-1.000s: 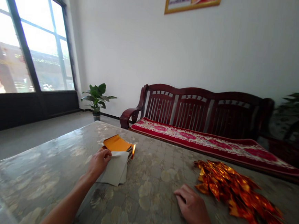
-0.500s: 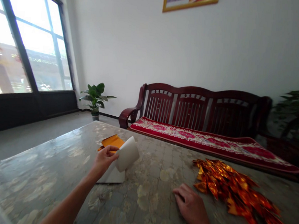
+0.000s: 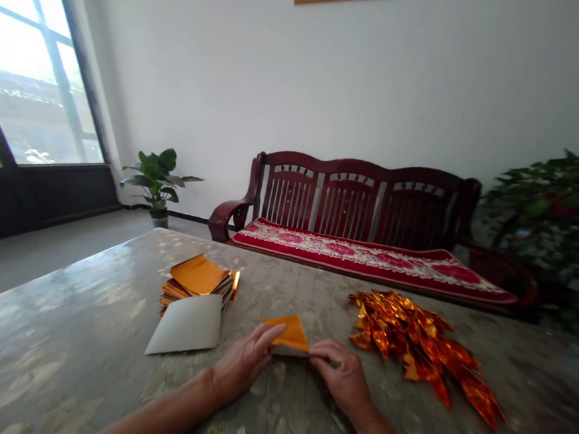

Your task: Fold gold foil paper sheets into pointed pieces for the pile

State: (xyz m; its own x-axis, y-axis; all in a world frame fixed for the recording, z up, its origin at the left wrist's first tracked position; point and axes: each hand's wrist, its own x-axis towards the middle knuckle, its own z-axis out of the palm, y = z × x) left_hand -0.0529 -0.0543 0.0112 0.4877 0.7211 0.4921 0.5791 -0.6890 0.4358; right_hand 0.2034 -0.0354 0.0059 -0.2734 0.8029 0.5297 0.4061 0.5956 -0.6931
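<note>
An orange foil sheet (image 3: 293, 333) with a pale underside lies between my two hands, low over the table. My left hand (image 3: 244, 362) has its thumb and fingers on the sheet's left side. The fingertips of my right hand (image 3: 341, 375) pinch its right corner. To the left rests a stack of orange foil sheets (image 3: 199, 275), with a pale sheet (image 3: 188, 324) leaning out in front of it. On the right is a heap of shiny, folded orange foil pieces (image 3: 418, 334).
The patterned table (image 3: 85, 328) stretches across the front. Behind it stands a dark red wooden bench (image 3: 351, 202) with a red floral cover (image 3: 367, 255). Potted plants are at the left (image 3: 157, 176) and right (image 3: 560, 218).
My left hand has moved right, from the stack to the middle, with a sheet. My right hand now pinches that sheet's corner. The view has turned a little to the right.
</note>
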